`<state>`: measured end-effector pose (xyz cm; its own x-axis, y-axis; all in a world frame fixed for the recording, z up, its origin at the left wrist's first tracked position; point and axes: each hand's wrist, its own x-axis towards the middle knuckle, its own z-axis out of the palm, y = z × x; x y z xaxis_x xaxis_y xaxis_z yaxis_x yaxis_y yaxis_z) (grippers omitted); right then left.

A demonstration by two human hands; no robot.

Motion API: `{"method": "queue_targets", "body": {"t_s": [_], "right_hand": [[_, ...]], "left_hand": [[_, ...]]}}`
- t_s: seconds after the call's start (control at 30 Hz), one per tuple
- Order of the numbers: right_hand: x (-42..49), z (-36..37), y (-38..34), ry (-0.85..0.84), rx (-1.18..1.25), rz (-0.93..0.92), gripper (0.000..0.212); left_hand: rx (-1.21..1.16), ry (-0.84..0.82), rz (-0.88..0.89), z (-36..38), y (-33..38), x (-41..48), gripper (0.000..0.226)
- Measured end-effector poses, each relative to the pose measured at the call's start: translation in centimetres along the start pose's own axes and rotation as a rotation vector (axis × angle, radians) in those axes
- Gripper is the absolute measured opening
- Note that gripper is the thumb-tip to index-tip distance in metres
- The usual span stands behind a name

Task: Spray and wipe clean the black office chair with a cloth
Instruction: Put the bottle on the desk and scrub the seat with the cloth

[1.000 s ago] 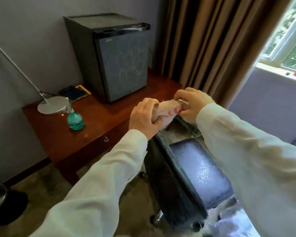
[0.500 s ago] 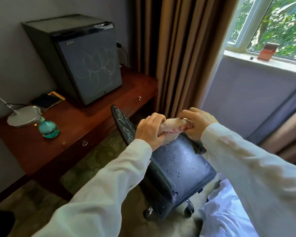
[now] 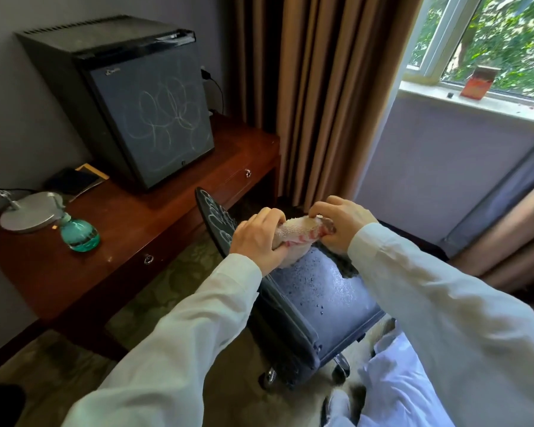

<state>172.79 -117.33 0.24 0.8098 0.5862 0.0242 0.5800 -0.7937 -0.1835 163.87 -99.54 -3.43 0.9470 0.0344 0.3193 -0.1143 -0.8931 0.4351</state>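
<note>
The left hand point(image 3: 259, 240) and right hand point(image 3: 341, 224) each curl tightly round one end of the rolled cloth point(image 3: 299, 232) (pale towelling, red stripe), holding it just above the droplet-beaded seat point(image 3: 330, 300) of the black office chair point(image 3: 293, 331). The step looks like readying the cloth for wiping: better folded into a flat pad, then drawn across the wet seat in overlapping strokes. The teal spray bottle point(image 3: 79, 235) stands on the desk point(image 3: 154, 223), well apart.

A: Entry: cloth point(image 3: 302, 232) ends?
B: Both buried in left hand point(image 3: 258, 240) and right hand point(image 3: 341, 224) (only the middle shows).
A: And the chair point(image 3: 330, 298) base?
B: Mostly under its seat. The lamp point(image 3: 28, 212) arm runs off the left edge; fridge point(image 3: 148, 124) logo too small to read.
</note>
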Motion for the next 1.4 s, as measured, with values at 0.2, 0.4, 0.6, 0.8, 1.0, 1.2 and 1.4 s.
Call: {"method": "queue_targets", "body": {"t_s": [0.2, 0.4, 0.6, 0.8, 1.0, 1.2, 1.4], "right_hand": [[2.3, 0.2, 2.7, -0.038, 0.002, -0.108, 0.044], [6.3, -0.4, 6.7, -0.057, 0.052, -0.303, 0.044], [10.2, -0.9, 9.4, -0.090, 0.071, -0.480, 0.044], [10.8, -0.2, 9.8, -0.152, 0.064, -0.609, 0.045], [9.6, -0.7, 10.4, -0.158, 0.032, -0.612, 0.047], [7.4, -0.1, 12.3, -0.138, 0.026, -0.503, 0.047], [5.5, 1.1, 13.9, -0.159, 0.021, -0.401, 0.043]], "left_hand": [[0.074, -0.121, -0.078, 0.3, 1.1, 2.3, 0.038], [0.138, -0.164, -0.234, 0.3, 2.4, 5.9, 0.035], [0.197, -0.159, -0.451, 1.6, 5.2, 8.2, 0.030], [0.276, -0.197, -0.626, 2.9, 7.4, 7.7, 0.033], [0.306, -0.181, -0.708, 4.6, 9.5, 7.5, 0.037], [0.248, -0.169, -0.695, 6.7, 10.9, 7.2, 0.040], [0.183, -0.215, -0.660, 8.2, 11.9, 7.1, 0.044]]}}
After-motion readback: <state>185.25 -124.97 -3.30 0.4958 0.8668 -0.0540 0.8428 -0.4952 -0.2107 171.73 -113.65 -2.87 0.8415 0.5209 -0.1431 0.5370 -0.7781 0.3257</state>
